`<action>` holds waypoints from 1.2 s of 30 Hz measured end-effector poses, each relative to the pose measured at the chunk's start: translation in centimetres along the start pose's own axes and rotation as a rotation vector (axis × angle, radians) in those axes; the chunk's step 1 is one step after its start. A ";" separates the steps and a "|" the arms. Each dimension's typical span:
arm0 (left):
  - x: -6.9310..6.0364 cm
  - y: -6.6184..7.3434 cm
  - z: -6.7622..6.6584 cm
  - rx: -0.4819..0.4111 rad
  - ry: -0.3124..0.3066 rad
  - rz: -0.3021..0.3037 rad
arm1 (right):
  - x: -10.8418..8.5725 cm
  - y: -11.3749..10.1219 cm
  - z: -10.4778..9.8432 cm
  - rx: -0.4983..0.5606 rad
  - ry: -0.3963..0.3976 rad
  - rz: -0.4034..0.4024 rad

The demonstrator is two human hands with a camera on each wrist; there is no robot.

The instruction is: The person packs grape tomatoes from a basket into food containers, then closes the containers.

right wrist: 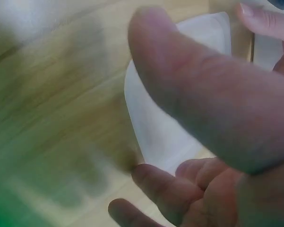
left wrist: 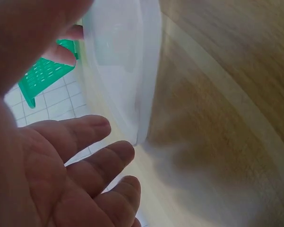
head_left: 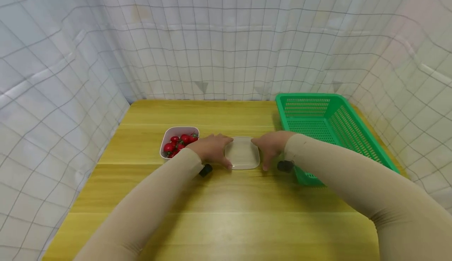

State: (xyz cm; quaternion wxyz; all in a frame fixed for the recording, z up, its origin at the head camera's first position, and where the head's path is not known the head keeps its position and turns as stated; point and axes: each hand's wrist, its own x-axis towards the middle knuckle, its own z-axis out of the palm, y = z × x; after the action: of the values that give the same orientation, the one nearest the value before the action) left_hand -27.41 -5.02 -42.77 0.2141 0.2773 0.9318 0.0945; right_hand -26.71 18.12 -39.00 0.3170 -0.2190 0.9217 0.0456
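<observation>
A translucent, rounded rectangular plastic lid [head_left: 242, 153] lies flat on the table between my two hands. At its left edge is my left hand [head_left: 213, 150], fingers spread and thumb near the front corner. My right hand [head_left: 271, 145] is at the opposite edge, fingers extended and pointing down. In the left wrist view, several fingers [left wrist: 92, 130] are loosely bent beside the lid [left wrist: 118, 66] without curling round it. The right wrist view shows the thumb above the lid [right wrist: 156, 120] and a fingertip close to its edge; whether it touches is unclear.
Left of my left hand stands a white plastic box [head_left: 164, 138] with several small red tomatoes [head_left: 169, 147], green stems on them. A large green slotted basket [head_left: 307, 123] stands at the right, partly under my right forearm. White grid-patterned sheeting [head_left: 226, 49] surrounds the wooden table [head_left: 219, 221].
</observation>
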 end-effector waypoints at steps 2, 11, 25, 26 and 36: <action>0.1 0.0 0.1 0.027 -0.001 -0.003 | 0.1 -0.1 0.1 0.017 0.019 -0.021; 0.5 0.3 0.1 0.143 0.037 0.005 | 1.8 -0.1 0.7 -0.032 0.125 -0.080; 0.8 0.3 0.0 0.123 0.009 -0.018 | 2.4 -1.1 1.2 -0.077 0.142 -0.081; 0.8 0.3 0.0 0.121 0.004 -0.020 | 2.4 -1.1 1.2 -0.074 0.142 -0.082; 1.0 0.4 0.2 0.134 -0.021 -0.010 | 2.8 -1.1 1.4 -0.077 0.122 -0.071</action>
State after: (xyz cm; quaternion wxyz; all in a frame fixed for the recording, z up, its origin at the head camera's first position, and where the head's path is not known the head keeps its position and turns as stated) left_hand -27.90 -4.13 -43.18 0.2054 0.2872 0.9352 0.0280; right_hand -27.42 16.37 -41.72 0.2533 -0.2660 0.9284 0.0562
